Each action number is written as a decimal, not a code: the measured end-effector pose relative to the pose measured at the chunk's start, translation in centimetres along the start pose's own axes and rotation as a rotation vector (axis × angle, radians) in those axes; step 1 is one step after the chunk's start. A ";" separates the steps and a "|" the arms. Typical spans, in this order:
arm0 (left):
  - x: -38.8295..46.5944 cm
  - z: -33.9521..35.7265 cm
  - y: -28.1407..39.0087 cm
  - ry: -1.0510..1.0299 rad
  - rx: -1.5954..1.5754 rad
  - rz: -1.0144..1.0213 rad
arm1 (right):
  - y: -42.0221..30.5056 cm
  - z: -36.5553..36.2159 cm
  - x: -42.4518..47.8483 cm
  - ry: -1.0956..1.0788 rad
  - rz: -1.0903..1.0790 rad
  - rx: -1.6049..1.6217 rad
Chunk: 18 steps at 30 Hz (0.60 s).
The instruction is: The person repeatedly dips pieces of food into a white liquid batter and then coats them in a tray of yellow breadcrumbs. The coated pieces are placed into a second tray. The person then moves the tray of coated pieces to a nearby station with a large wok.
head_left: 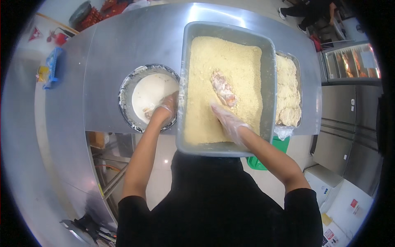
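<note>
My left hand [168, 103], in a clear plastic glove, reaches into a dark round tub [125, 106] of white batter [154, 89]. Its fingers are partly hidden at the batter's surface, and a pale piece of food [148, 111] shows beside them; whether it is gripped I cannot tell. In a deep grey plastic bin [268, 92] of pale yellow breading flour [203, 61] lies a wet piece of raw meat [223, 88], probably chicken. My right hand [230, 122], also gloved, is stretched out at the flour just below that piece, with no object visible in it.
Right of the bin, a metal tray [298, 83] holds several coated pieces [287, 89]. The steel table [135, 40] carries all three containers; the bin overhangs its front edge. A blue plastic rack [54, 68] is at left, a green container [279, 146] below. A person [311, 12] stands far right.
</note>
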State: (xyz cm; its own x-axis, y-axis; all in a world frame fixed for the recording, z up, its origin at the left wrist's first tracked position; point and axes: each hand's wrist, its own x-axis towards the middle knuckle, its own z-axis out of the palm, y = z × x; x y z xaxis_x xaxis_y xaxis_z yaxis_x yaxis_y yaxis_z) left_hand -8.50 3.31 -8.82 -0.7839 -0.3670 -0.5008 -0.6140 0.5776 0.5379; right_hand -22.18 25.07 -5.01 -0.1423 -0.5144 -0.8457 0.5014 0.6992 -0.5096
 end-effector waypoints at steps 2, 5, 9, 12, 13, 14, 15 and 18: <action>0.6 0.3 -0.5 -0.004 0.028 0.078 | 2.2 -1.4 2.6 0.062 -0.453 -0.815; 4.0 4.1 -6.8 -0.049 0.165 0.150 | -0.2 0.4 3.4 0.045 -0.205 -0.474; 5.8 5.2 -7.9 -0.025 -0.010 0.150 | -0.8 1.6 3.5 0.031 0.038 0.169; 5.6 5.3 -6.8 0.084 -0.001 0.181 | 0.5 0.9 3.2 -0.130 -0.141 0.467; 5.6 5.0 -6.6 0.099 0.001 0.182 | 0.1 0.4 2.8 -0.115 -0.109 0.496; 5.9 4.6 -6.5 0.079 0.009 0.172 | -0.7 -0.5 2.2 -0.099 -0.077 0.524; 6.1 4.3 -6.3 0.047 0.025 0.154 | -1.9 -0.7 0.9 -0.084 -0.041 0.546; 7.3 3.1 -6.2 -0.234 0.110 0.035 | -6.5 -0.9 -1.6 0.066 -0.213 0.703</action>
State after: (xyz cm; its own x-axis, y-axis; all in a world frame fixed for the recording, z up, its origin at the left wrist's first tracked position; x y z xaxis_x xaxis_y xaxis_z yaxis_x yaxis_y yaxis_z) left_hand -10.14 -0.75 -17.93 -0.7539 -0.1741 -0.6335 -0.5634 0.6675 0.4869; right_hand -25.99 21.86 -0.50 -0.3375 -0.5572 -0.7587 0.8828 0.0923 -0.4605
